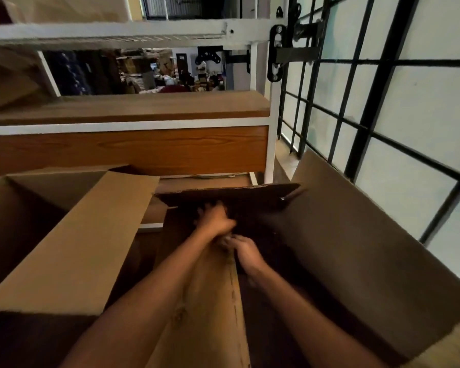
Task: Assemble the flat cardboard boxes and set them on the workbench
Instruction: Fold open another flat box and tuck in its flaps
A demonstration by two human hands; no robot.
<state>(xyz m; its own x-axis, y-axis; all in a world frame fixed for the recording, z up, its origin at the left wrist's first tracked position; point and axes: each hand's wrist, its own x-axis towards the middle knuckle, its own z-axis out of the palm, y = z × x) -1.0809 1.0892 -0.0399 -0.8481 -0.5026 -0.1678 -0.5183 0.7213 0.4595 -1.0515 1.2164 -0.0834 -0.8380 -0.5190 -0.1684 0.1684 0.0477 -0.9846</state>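
Down inside the box [356, 248], below the workbench [128, 152], my left hand [214, 218] spreads blurred fingers by the far flap [250, 199]. My right hand [241, 249] curls on the near flap [210, 301] — light, stiff, bulky board, so I'd grip edges.

The workbench [133, 108] has a wooden top set in a white metal frame, with a wooden panel [128, 151] under its front edge. At the left end of the top sits a brown cardboard box [8, 75], blurred. Above it, a white wire shelf [104, 39] on the same frame bears more cardboard [64, 7]. Right of the bench leg, a strip of tiled floor [287, 166] shows.
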